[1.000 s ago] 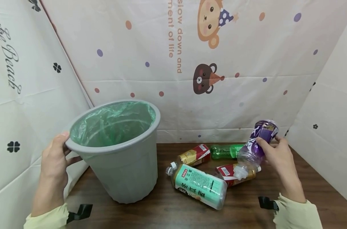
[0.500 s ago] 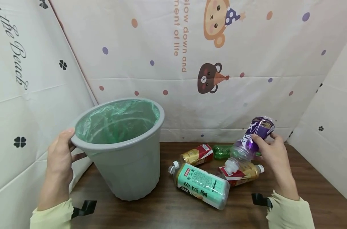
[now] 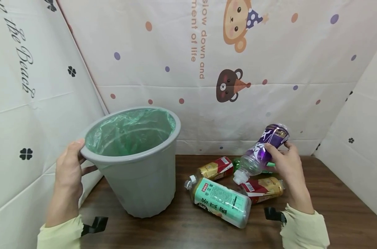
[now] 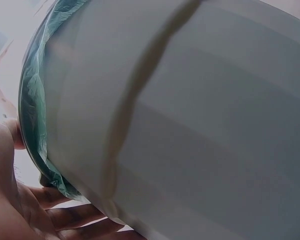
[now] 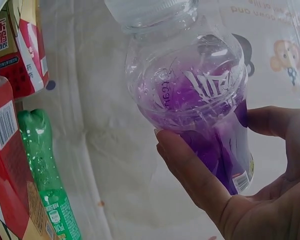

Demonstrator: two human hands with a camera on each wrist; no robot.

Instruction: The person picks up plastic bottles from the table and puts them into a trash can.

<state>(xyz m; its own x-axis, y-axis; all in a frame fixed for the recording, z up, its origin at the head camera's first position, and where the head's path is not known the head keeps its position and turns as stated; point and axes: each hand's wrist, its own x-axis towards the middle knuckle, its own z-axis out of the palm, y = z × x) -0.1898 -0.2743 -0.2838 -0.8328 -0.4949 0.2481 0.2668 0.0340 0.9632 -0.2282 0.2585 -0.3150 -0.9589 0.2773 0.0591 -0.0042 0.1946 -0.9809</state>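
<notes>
Leftward from earlier, the purple bottle [image 3: 256, 155] tilts cap-down above the desk [image 3: 163, 231], pinched in the right hand's [image 3: 290, 167] grip between thumb and fingers. A light squeeze should suit thin plastic; raising the cap would clear the red-gold bottle [image 3: 267, 188]. Open desk separates the teal-labelled bottle [image 3: 222, 202] from the bin [image 3: 141, 190], its rim gripped by the left hand [image 3: 68, 167].

Purple bottle [image 3: 258, 152] tilts cap down toward grey bin [image 3: 146, 186].

Pale yellow-green left sleeve [image 3: 59, 235], softly wrinkled, right sleeve [image 3: 304, 229] in the same shade, creased near its edge, flat black left strap [image 3: 99, 224], matching black right strap [image 3: 273, 214], bare left grip [image 3: 69, 169], bare right grip [image 3: 288, 164]
</notes>
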